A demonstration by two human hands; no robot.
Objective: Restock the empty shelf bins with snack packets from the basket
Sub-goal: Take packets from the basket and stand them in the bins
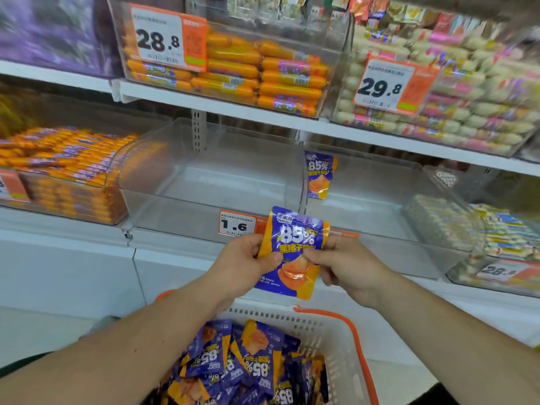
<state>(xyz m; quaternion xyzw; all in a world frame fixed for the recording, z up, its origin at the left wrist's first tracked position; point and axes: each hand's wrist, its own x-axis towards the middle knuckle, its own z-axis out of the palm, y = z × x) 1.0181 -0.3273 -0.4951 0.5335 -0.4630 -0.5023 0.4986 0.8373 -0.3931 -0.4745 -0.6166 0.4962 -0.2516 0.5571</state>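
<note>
I hold one snack packet [293, 252] upright between both hands, in front of the shelf edge. My left hand [244, 263] pinches its left edge, thumb across the front; my right hand [347, 266] pinches the right side, thumb on the printed picture. The packet is purple and orange and reads "85%" in large white figures. Behind it at 11 o'clock, an orange price tag [237, 225] reads "1.6" on the front of an empty clear bin [210, 182]. At 1 o'clock, a second matching packet [319, 175] stands in the neighbouring bin [377, 200]. At 6 o'clock, the white basket [342, 343] with orange handle holds many more "85%" packets [248, 366]. Upper tags read "28.8" [159, 39] and "29.8" [381, 86].
</note>
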